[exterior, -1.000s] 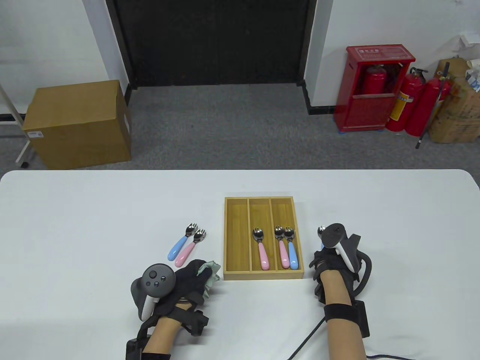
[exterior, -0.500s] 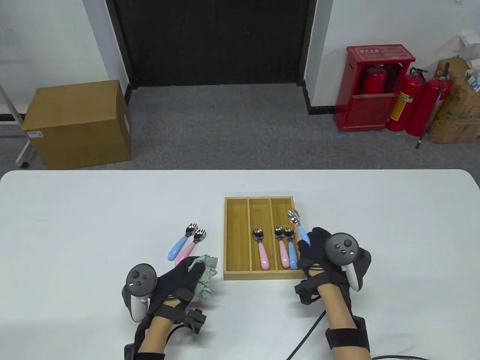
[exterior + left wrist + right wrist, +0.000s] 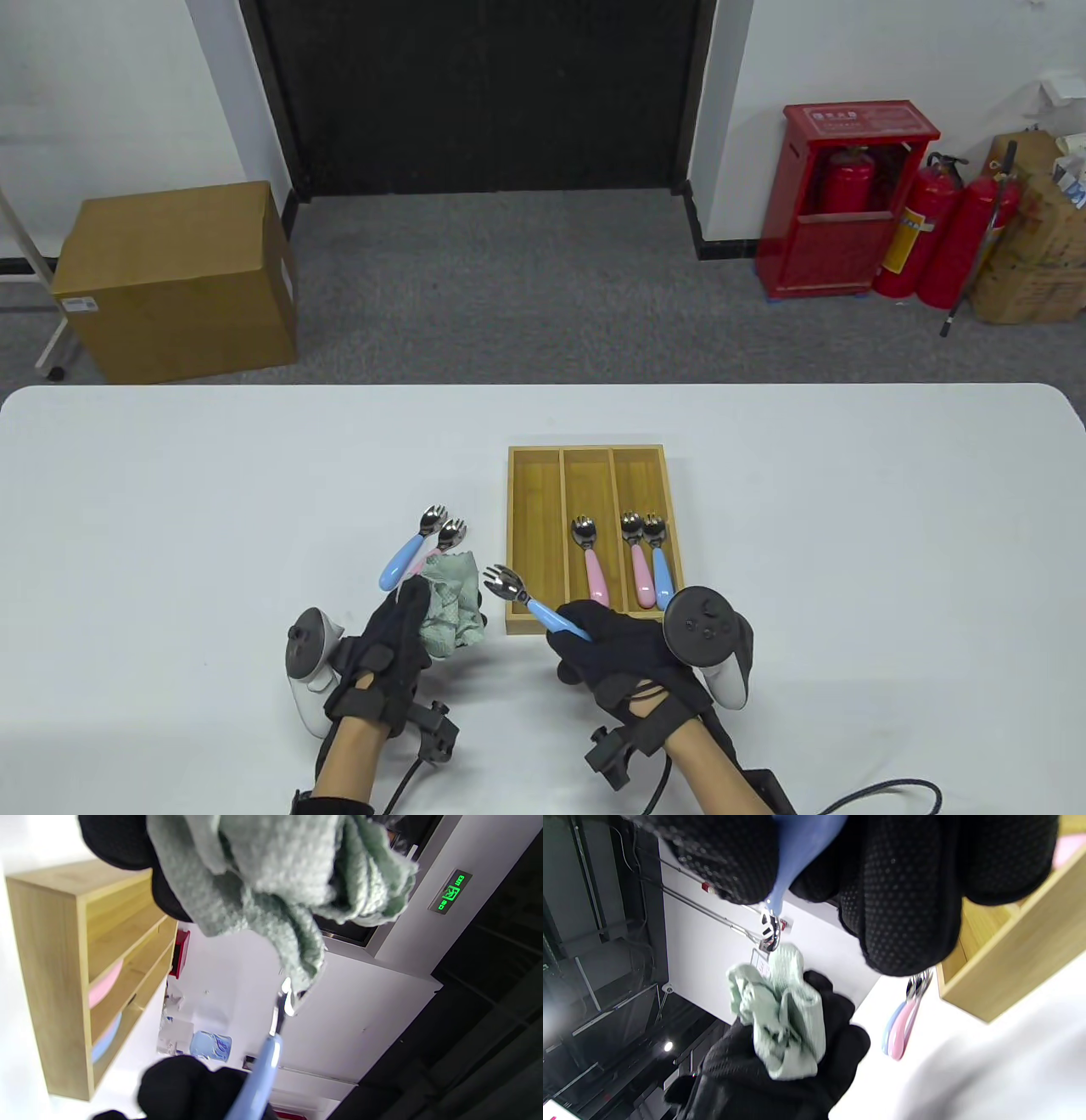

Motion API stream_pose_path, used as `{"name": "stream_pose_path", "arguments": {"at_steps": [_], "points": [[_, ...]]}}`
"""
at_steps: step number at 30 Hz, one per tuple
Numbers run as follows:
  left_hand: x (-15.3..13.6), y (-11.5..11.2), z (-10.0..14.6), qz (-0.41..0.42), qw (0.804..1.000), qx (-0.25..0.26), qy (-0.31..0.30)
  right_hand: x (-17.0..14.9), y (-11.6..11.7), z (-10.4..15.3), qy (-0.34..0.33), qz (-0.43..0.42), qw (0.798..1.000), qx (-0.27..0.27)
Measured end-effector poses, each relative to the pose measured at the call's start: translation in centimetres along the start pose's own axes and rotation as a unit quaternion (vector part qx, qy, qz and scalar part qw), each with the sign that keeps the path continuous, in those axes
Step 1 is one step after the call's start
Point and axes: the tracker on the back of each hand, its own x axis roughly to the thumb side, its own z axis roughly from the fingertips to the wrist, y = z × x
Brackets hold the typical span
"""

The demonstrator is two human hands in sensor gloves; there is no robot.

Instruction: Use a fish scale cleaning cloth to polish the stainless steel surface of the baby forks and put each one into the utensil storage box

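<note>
My right hand (image 3: 594, 641) grips the blue handle of a baby fork (image 3: 530, 603), its steel head pointing left toward the cloth. My left hand (image 3: 407, 620) holds a bunched pale green cloth (image 3: 450, 607) just left of that head; in the left wrist view the cloth (image 3: 271, 887) hangs at the fork's (image 3: 278, 1018) steel tip. The wooden storage box (image 3: 517, 543) holds a pink fork (image 3: 591, 564) in its middle slot and a pink and a blue fork (image 3: 649, 560) in its right slot. Two more forks, blue (image 3: 407, 552) and pink (image 3: 445, 536), lie on the table left of the box.
The white table (image 3: 170, 509) stretches wide to the left and right of the box. Beyond its far edge stand a cardboard box (image 3: 178, 280) on the floor and a red extinguisher cabinet (image 3: 840, 221). A cable (image 3: 882, 798) trails from my right wrist.
My right hand carried the blue fork from the box's right side down and left, across its front. The left hand turned palm-in and raised the cloth toward the fork's head.
</note>
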Motion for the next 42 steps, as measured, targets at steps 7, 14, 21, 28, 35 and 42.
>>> {"name": "stream_pose_path", "arguments": {"at_steps": [7, 14, 21, 28, 35, 42], "points": [[-0.7, -1.7, -0.2, 0.026, 0.999, -0.048, 0.004, -0.7, 1.7, -0.1, 0.020, -0.006, 0.998, 0.055], [-1.1, -4.8, -0.2, 0.035, 0.994, -0.103, 0.021, -0.9, 3.6, -0.2, 0.010, -0.003, 0.996, 0.094], [0.4, -4.6, -0.2, -0.054, 0.996, -0.068, 0.013, -0.9, 3.7, -0.2, 0.007, 0.009, 0.994, 0.105], [1.6, -4.8, -0.1, -0.129, 0.991, -0.036, -0.013, -1.3, 3.8, -0.3, 0.017, 0.015, 0.993, 0.114], [2.1, -4.6, -0.2, -0.171, 0.985, -0.018, -0.028, -1.4, 3.3, -0.6, 0.017, 0.028, 0.994, 0.103], [2.6, -4.4, -0.2, -0.207, 0.978, -0.014, -0.036, -1.2, 1.9, -0.6, 0.010, 0.042, 0.996, 0.074]]}}
